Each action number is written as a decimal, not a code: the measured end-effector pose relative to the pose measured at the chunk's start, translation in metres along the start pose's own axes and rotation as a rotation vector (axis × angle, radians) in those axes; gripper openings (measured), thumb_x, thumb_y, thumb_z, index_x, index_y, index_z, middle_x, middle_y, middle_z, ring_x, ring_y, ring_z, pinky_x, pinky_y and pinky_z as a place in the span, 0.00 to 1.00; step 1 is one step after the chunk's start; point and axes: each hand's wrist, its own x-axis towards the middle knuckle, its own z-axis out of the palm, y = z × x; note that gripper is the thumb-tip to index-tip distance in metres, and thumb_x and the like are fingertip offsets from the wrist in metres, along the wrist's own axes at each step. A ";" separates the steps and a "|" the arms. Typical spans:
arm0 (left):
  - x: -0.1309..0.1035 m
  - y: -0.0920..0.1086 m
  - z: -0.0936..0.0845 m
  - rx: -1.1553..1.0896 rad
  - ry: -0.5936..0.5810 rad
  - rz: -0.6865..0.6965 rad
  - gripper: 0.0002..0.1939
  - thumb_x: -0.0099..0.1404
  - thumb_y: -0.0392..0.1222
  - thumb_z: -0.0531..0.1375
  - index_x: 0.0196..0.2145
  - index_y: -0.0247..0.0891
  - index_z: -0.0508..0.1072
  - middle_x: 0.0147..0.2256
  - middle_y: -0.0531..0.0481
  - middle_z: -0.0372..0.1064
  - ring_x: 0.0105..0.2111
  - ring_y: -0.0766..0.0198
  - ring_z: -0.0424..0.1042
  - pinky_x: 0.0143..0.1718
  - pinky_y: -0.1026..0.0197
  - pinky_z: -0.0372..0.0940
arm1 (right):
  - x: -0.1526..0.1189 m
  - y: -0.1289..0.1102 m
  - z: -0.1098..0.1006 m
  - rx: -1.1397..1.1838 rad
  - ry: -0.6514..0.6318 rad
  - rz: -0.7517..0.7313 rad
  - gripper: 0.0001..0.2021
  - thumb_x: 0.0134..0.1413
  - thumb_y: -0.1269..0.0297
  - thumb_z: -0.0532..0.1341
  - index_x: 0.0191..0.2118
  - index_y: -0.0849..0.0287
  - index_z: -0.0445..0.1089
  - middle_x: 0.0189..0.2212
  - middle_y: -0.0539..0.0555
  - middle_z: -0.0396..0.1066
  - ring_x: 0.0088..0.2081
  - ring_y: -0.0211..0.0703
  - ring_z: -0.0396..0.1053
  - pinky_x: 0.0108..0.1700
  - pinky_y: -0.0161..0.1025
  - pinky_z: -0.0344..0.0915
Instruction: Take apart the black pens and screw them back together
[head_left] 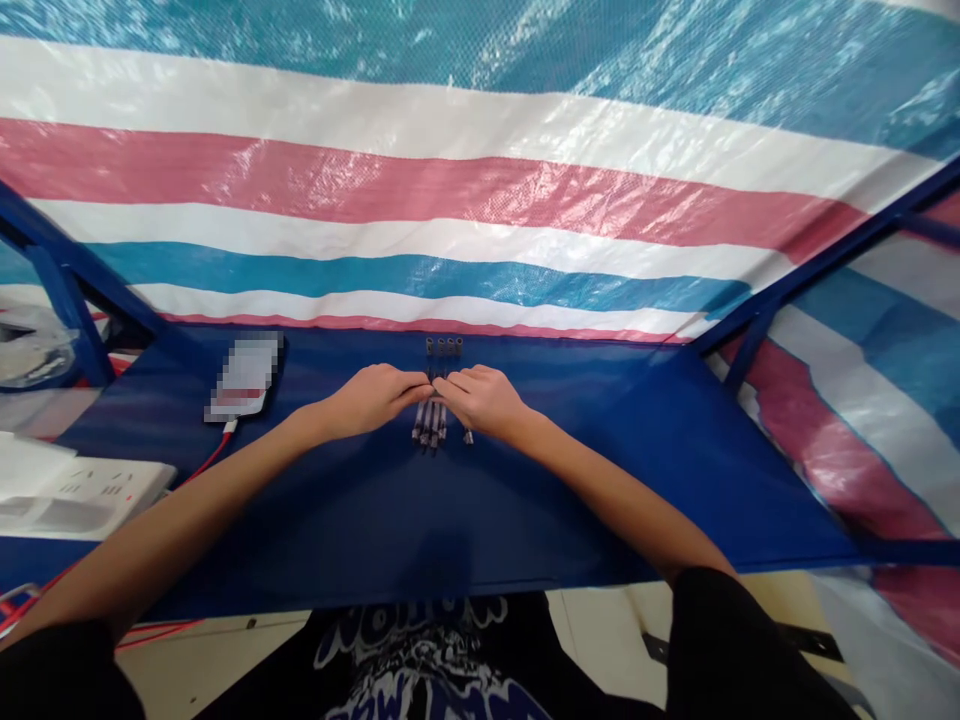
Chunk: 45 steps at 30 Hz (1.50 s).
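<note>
My left hand point(373, 400) and my right hand point(484, 402) meet over the middle of the blue table, fingertips close together. Both have their fingers pinched; whatever is between them is hidden or too small to make out. Just below the fingertips lies a group of several slim pieces point(429, 425), dark and pale, side by side. Another slim piece point(469, 437) sticks out from under my right hand, partly covered by it. Beyond the hands stand several short, dark metallic cylinders point(450, 346) in a row.
To the left lies a phone point(247, 375) with a red cable point(212, 455) plugged in. A white power strip point(112, 495) sits at the left edge. Blue frame bars point(814, 265) and a striped sheet point(450, 190) bound the blue tabletop point(360, 530).
</note>
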 end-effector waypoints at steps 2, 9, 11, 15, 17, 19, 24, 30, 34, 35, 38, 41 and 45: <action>0.000 -0.003 0.001 0.026 0.007 0.029 0.22 0.72 0.50 0.45 0.31 0.38 0.73 0.22 0.52 0.70 0.22 0.66 0.68 0.24 0.65 0.50 | 0.000 0.001 0.002 0.018 -0.008 0.001 0.17 0.69 0.61 0.47 0.36 0.61 0.68 0.23 0.51 0.66 0.26 0.37 0.62 0.31 0.38 0.48; -0.004 -0.009 -0.001 0.116 0.056 0.155 0.24 0.73 0.50 0.44 0.33 0.38 0.74 0.28 0.51 0.75 0.26 0.66 0.71 0.26 0.66 0.53 | 0.000 0.002 0.003 0.030 -0.007 -0.016 0.22 0.69 0.56 0.44 0.36 0.61 0.70 0.20 0.50 0.65 0.22 0.35 0.59 0.30 0.37 0.49; -0.005 -0.008 -0.003 0.147 0.106 0.187 0.24 0.73 0.50 0.44 0.34 0.38 0.74 0.29 0.51 0.75 0.26 0.67 0.71 0.25 0.66 0.53 | 0.001 0.003 0.001 0.076 0.012 -0.004 0.22 0.69 0.55 0.44 0.36 0.61 0.71 0.20 0.49 0.66 0.22 0.35 0.58 0.31 0.36 0.51; -0.007 -0.008 -0.005 0.237 0.209 0.242 0.22 0.73 0.49 0.45 0.36 0.37 0.74 0.29 0.51 0.75 0.26 0.68 0.71 0.23 0.67 0.53 | 0.002 0.006 -0.005 0.233 0.027 0.038 0.23 0.69 0.54 0.45 0.34 0.60 0.71 0.22 0.50 0.67 0.24 0.35 0.60 0.32 0.35 0.53; -0.007 -0.008 -0.004 0.270 0.235 0.265 0.21 0.73 0.48 0.45 0.37 0.38 0.74 0.29 0.51 0.75 0.25 0.69 0.71 0.23 0.67 0.53 | 0.003 0.007 -0.009 0.341 0.007 0.050 0.23 0.69 0.54 0.45 0.32 0.60 0.70 0.21 0.49 0.66 0.24 0.34 0.60 0.31 0.34 0.52; -0.007 -0.009 -0.004 0.291 0.251 0.281 0.20 0.73 0.48 0.45 0.37 0.38 0.74 0.29 0.52 0.75 0.25 0.69 0.71 0.22 0.68 0.53 | 0.004 0.007 -0.012 0.455 -0.026 0.062 0.23 0.68 0.55 0.46 0.28 0.60 0.69 0.20 0.48 0.63 0.24 0.33 0.58 0.30 0.33 0.52; -0.007 -0.007 -0.006 0.363 0.286 0.312 0.19 0.74 0.48 0.45 0.38 0.38 0.73 0.26 0.53 0.73 0.26 0.70 0.71 0.22 0.69 0.54 | 0.006 0.008 -0.019 0.691 -0.091 0.163 0.22 0.67 0.55 0.49 0.26 0.62 0.68 0.20 0.46 0.59 0.23 0.31 0.54 0.29 0.31 0.50; -0.008 -0.004 -0.008 0.482 0.401 0.386 0.16 0.73 0.46 0.48 0.36 0.37 0.72 0.23 0.55 0.69 0.23 0.71 0.68 0.21 0.68 0.54 | 0.006 0.008 -0.021 0.937 -0.126 0.317 0.22 0.64 0.51 0.51 0.28 0.63 0.70 0.20 0.46 0.58 0.24 0.31 0.53 0.29 0.31 0.50; -0.007 -0.003 -0.008 0.538 0.432 0.430 0.15 0.73 0.45 0.48 0.35 0.37 0.71 0.22 0.56 0.68 0.21 0.71 0.65 0.21 0.66 0.54 | 0.007 0.008 -0.019 1.073 -0.177 0.379 0.23 0.62 0.50 0.52 0.26 0.63 0.70 0.19 0.46 0.57 0.23 0.31 0.53 0.28 0.31 0.51; -0.007 -0.003 -0.008 0.553 0.440 0.437 0.15 0.73 0.45 0.48 0.34 0.37 0.71 0.22 0.56 0.68 0.20 0.70 0.65 0.21 0.65 0.55 | 0.007 0.009 -0.018 1.125 -0.196 0.395 0.23 0.62 0.49 0.52 0.26 0.63 0.69 0.18 0.45 0.56 0.22 0.31 0.53 0.28 0.31 0.52; -0.007 -0.002 -0.007 0.603 0.432 0.429 0.16 0.73 0.44 0.48 0.33 0.37 0.70 0.22 0.56 0.68 0.20 0.69 0.64 0.21 0.64 0.55 | 0.007 0.010 -0.012 1.357 -0.259 0.458 0.24 0.61 0.47 0.53 0.26 0.62 0.67 0.15 0.43 0.51 0.19 0.31 0.49 0.25 0.32 0.53; -0.009 -0.001 -0.006 0.633 0.398 0.417 0.15 0.73 0.44 0.48 0.34 0.38 0.69 0.23 0.56 0.68 0.20 0.70 0.64 0.23 0.63 0.55 | 0.006 0.011 -0.008 1.612 -0.331 0.517 0.22 0.60 0.47 0.56 0.26 0.62 0.66 0.14 0.40 0.44 0.17 0.30 0.43 0.23 0.32 0.52; -0.011 -0.001 -0.005 0.628 0.385 0.438 0.14 0.74 0.43 0.47 0.36 0.37 0.69 0.25 0.55 0.69 0.22 0.69 0.65 0.25 0.64 0.57 | 0.005 0.010 -0.006 1.810 -0.437 0.547 0.20 0.61 0.50 0.57 0.26 0.60 0.63 0.13 0.38 0.41 0.16 0.29 0.37 0.21 0.31 0.48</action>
